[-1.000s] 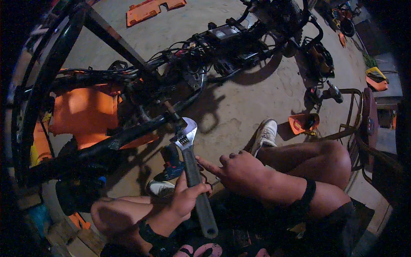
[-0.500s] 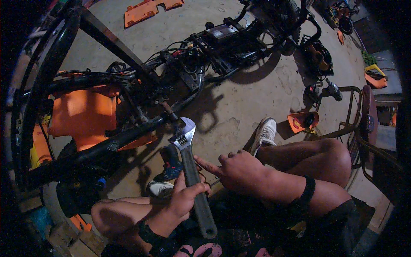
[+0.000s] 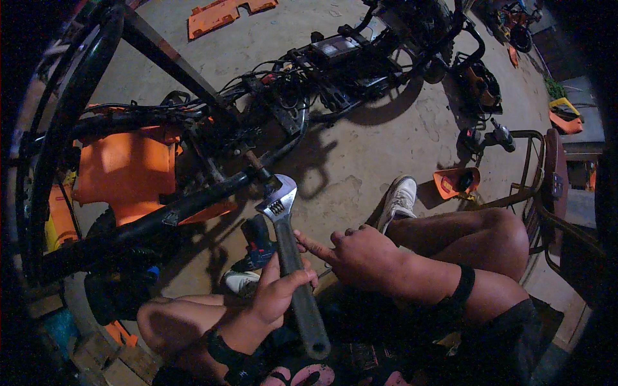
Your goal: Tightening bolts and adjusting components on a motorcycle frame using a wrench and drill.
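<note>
A large adjustable wrench (image 3: 293,257), with a shiny head and dark grey handle, is gripped around its handle by my left hand (image 3: 277,294). Its jaws point up and away, beside a short brown rod (image 3: 255,165) that sticks out from the black tube frame; I cannot tell whether they touch. My right hand (image 3: 360,254) holds nothing. Its index finger stretches toward the wrench handle while the other fingers curl. Behind the handle, a dark blue and black power tool (image 3: 257,248) stands by my left shoe.
The black vehicle frame (image 3: 148,212) with cables crosses the left and far side. Orange panels (image 3: 129,170) lie under it and at the back (image 3: 225,16). On the right are a drill (image 3: 501,136), an orange tray-like piece (image 3: 456,183) and a metal-framed chair (image 3: 537,164).
The wrench has shifted very slightly to the right with my left hand. The fingertips of my left hand show more beside the handle. My right hand has barely moved.
</note>
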The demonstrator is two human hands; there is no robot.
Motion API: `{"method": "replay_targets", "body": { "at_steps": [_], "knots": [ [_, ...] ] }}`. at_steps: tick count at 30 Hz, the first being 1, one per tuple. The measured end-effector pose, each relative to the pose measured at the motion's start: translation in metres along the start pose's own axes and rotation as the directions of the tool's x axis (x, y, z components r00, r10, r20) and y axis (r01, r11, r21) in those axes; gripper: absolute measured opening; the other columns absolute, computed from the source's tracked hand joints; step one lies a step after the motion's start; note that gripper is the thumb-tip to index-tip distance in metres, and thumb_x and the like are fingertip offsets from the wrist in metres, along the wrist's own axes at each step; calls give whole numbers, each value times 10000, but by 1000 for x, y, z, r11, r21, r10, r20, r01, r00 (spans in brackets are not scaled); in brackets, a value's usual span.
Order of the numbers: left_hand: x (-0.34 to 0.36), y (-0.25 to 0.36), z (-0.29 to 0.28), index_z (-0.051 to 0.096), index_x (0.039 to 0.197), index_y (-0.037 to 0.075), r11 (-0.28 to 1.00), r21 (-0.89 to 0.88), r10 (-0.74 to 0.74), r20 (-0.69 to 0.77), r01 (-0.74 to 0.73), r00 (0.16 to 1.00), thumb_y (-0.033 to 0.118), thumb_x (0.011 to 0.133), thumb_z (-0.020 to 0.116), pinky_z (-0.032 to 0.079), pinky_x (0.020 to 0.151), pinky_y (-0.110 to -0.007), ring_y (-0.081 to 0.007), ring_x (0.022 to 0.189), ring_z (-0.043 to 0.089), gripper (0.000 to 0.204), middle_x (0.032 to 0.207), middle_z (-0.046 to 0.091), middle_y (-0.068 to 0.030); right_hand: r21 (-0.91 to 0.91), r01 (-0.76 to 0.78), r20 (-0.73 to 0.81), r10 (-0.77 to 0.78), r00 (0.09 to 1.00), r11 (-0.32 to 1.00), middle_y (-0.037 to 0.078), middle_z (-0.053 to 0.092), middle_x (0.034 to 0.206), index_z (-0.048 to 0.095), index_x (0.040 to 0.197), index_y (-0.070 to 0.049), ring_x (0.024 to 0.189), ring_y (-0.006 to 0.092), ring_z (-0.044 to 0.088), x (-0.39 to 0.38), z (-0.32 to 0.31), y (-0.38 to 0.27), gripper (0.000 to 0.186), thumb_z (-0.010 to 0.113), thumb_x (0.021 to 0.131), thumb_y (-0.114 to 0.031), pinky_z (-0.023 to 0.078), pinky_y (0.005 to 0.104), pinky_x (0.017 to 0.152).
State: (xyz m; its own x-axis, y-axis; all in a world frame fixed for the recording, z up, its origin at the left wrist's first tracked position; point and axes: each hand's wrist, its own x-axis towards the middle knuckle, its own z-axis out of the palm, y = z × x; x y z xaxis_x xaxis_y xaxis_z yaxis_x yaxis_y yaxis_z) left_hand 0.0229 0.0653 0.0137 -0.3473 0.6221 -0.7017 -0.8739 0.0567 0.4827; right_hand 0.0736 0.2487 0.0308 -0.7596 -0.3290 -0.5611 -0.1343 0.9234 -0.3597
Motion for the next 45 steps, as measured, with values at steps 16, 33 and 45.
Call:
{"method": "replay_targets", "body": {
  "at_steps": [16, 33, 45],
  "knots": [
    [7, -1, -10, 435, 1219, 105, 993, -64, -100, -44, 97, 994, 153, 814, 598, 488, 640, -297, -157, 731, 577, 439, 846, 531, -38, -27, 28, -7, -28, 1000, 999, 161, 589, 845, 146, 1454, -199, 679, 321, 628, 6, 5, 2, 734, 511, 818, -170, 513, 419, 574],
    [28, -7, -32, 512, 1097, 55, 971, 221, -42, -223, 92, 974, 134, 785, 572, 465, 692, -326, -179, 783, 561, 327, 863, 548, -42, 553, -152, 171, 67, 983, 819, 216, 652, 840, 438, 1248, -18, 784, 347, 651, 9, -14, -10, 659, 498, 841, -533, 511, 469, 706],
    [54, -24, -24, 488, 1111, -22, 398, 908, 192, 55, -129, 980, 422, 900, 458, 449, 789, -385, -330, 887, 579, 492, 948, 610, -208, 960, -264, 209, 388, 898, 94, 198, 594, 954, 387, 1192, 44, 851, 280, 583, -6, 57, -40, 566, 624, 771, -251, 475, 375, 718]
  ]
}}
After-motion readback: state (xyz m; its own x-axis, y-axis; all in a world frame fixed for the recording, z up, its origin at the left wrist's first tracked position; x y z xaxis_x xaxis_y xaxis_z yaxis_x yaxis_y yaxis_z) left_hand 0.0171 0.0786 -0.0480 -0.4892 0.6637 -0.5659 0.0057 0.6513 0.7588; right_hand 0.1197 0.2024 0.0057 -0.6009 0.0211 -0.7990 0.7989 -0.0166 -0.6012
